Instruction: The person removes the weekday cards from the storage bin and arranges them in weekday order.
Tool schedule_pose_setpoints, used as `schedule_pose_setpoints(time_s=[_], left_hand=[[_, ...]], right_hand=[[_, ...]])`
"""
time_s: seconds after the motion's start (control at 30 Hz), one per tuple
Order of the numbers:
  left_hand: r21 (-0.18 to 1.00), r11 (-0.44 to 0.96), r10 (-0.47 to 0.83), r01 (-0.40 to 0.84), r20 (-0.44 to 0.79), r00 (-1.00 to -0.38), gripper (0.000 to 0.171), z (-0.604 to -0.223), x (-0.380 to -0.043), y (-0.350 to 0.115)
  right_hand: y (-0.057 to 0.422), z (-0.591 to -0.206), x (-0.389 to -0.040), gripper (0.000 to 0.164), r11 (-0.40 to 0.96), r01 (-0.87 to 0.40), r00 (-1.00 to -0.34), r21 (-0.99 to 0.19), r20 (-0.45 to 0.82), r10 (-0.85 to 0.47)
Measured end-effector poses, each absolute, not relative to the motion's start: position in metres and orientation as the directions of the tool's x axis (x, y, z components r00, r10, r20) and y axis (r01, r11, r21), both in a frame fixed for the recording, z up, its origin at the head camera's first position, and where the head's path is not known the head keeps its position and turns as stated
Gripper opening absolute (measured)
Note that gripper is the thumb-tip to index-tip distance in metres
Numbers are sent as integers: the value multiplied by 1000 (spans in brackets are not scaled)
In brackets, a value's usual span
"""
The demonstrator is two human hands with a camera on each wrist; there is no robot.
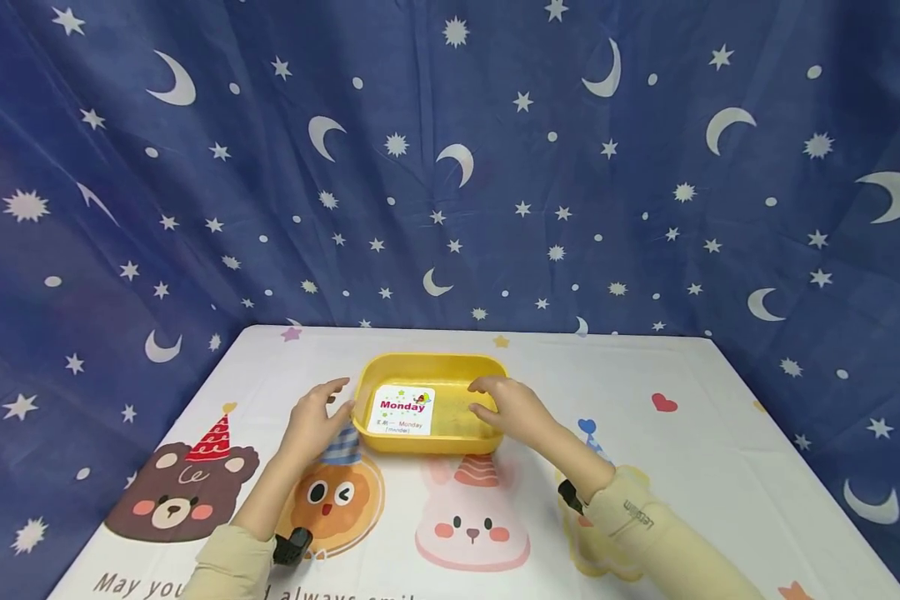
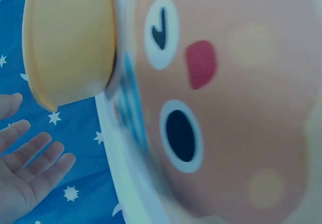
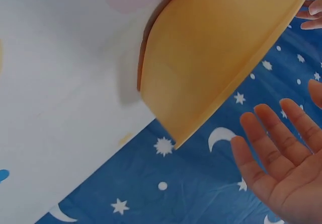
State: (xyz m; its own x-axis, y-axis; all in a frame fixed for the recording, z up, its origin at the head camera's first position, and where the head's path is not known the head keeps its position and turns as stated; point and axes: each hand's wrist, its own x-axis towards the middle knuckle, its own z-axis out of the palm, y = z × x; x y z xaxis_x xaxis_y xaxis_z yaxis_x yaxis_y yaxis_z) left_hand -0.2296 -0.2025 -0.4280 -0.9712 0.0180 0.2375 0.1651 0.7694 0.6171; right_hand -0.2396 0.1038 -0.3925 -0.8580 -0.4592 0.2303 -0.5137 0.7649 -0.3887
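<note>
A yellow plastic bin (image 1: 435, 445) with rounded corners stands on the table; inside, at its left, is a white card (image 1: 402, 410) printed "Monday". Just off the bin's left end is my left hand (image 1: 317, 419), fingers spread and holding nothing. My right hand (image 1: 517, 408) overlaps the right end of the bin in the head view, its fingers loosely bent with nothing in them. From the left wrist, relaxed fingers of the left hand (image 2: 35, 166) show below the bin's end (image 2: 70, 43). In the right wrist view, the right palm (image 3: 297, 183) faces the bin's outer wall (image 3: 216, 48), with a gap between.
A white tablecloth (image 1: 615, 375) with printed cartoon animals, hearts and stars covers the table. Behind it and along the sides hangs a dark blue curtain (image 1: 450, 217) with moons and stars. Black wrist cameras sit by the left cuff (image 1: 228, 562) and right cuff (image 1: 622, 500).
</note>
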Motion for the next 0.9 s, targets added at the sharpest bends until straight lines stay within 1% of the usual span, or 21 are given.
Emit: schedule_pose_setpoints(time_s=[0.1,0.23,0.53,0.73,0.9], left_hand=[[658,740,10,142,201,-980,43,-431,-230,-205],[714,691,-13,114,170,-985,40,-433,-232,-207],[744,662,-46,91,161,-986,35,-433,-238,-208],[776,626,-14,70,102,-995,37,-435,-245,-208],[832,555,12,9,2,-1000,40,-437,-251,-207]], right_hand=[[97,-393,-244,28,759,-520,-853,-391,197,-483],[91,-390,-250,29,750,-522,-851,-406,186,-491],[78,-381,-268,29,747,-547,-834,-378,163,-527],[68,-374,-280,31,767,-523,-840,-371,70,-538],[59,-369,-291,32,765,-496,-836,-411,-11,-548]])
